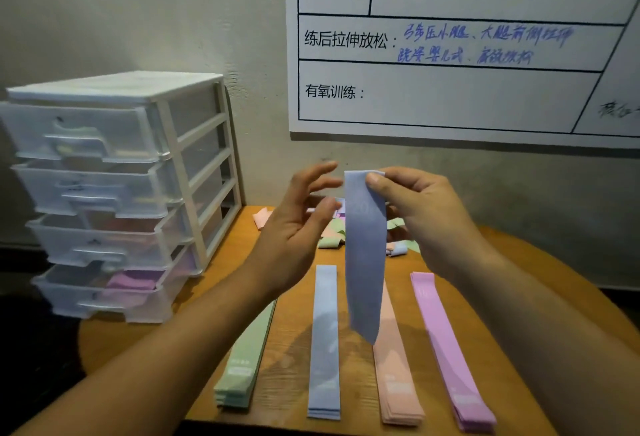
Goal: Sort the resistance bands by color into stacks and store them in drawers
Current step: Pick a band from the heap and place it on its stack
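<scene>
Four colour stacks are laid side by side on the wooden table (287, 349): a green stack (242, 359), a blue stack (325, 349), a peach stack (398, 383) and a lilac stack (446, 349), each several bands deep. A jumble of unsorted bands (332, 234) is left at the far end of the table, so the sorting is judged only partly done. Some storing appears to be done as well (green is glimpsed through the top drawer of the plastic drawer unit (114, 189) and lilac through the bottom one, though the contents are blurred by the translucent fronts). The four stacks on the table are not yet put away. A blue band (365, 262) is held up above the table and hangs straight down, its top end pinched between thumb and fingers of the right hand (422, 213). The left hand (298, 227) is raised just beside the band with fingers spread and loosely extended; nothing is gripped by it, and whether a fingertip touches the band's edge cannot be told. The held band is judged to be bound for the blue stack.
</scene>
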